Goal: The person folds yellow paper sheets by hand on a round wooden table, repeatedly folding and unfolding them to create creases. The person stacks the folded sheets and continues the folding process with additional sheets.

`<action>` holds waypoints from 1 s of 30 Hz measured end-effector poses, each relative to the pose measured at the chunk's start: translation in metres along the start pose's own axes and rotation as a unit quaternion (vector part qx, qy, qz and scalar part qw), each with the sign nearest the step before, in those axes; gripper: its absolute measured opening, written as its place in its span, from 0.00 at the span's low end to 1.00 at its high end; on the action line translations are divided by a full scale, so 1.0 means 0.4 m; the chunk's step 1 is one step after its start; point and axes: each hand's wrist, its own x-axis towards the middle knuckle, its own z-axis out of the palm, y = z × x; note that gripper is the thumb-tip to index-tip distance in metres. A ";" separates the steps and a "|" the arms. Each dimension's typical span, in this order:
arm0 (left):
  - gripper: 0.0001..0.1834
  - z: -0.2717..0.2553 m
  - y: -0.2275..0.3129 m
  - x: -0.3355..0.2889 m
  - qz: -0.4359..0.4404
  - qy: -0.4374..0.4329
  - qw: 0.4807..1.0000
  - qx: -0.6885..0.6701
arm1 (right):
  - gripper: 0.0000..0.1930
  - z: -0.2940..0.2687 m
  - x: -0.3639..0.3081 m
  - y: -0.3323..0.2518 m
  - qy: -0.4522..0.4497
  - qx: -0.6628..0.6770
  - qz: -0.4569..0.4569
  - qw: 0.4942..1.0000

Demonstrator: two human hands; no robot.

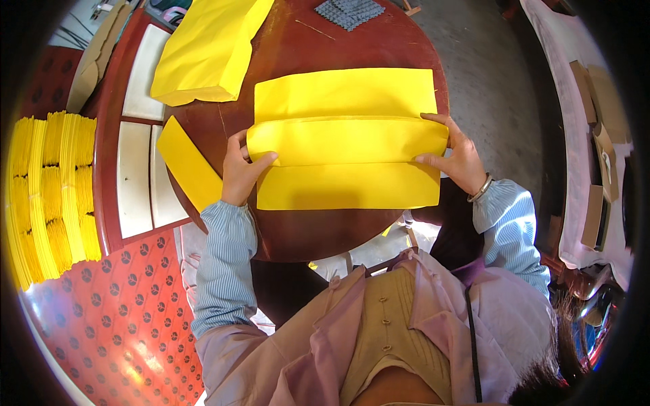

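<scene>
In front of me a yellow sheet (345,186), cloth-like or paper-like, lies on the dark red round table (305,233). A raised folded band (349,141) runs across its middle from side to side, with flat parts above and below it. My left hand (245,170) grips the band's left end, thumb on top and fingers round the edge. At the right end my right hand (462,157) pinches the band between thumb and fingers, the index finger along its upper edge. What lies under the band is hidden.
Beyond the sheet at the left lies a thick yellow stack (206,51). A narrow yellow strip (188,166) rests at the table's left edge. A grey textured cloth (349,12) sits at the far side. Bundled yellow pieces (54,196) stand far left, and cardboard pieces (599,135) lie at right.
</scene>
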 end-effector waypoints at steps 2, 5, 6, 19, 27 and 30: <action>0.41 0.001 0.004 0.001 -0.006 0.007 1.000 -0.014 | 0.35 0.010 0.001 -0.010 0.007 0.012 0.041 0.999; 0.43 0.006 0.012 -0.006 -0.016 0.027 0.999 -0.028 | 0.36 0.028 0.003 -0.017 0.032 0.035 0.077 0.996; 0.44 0.009 0.014 -0.010 -0.020 0.034 0.999 -0.030 | 0.35 0.034 0.002 -0.018 0.042 0.037 0.083 0.995; 0.51 0.041 0.009 -0.025 0.032 0.119 0.978 0.168 | 0.36 0.096 -0.012 0.030 0.116 -0.029 0.020 0.993; 0.49 0.049 0.024 -0.031 0.016 0.128 0.964 0.231 | 0.36 0.096 -0.018 0.029 0.104 -0.015 0.021 0.994; 0.46 0.052 0.032 -0.031 0.029 0.137 0.962 0.234 | 0.37 0.101 -0.019 0.028 0.111 -0.017 0.019 0.994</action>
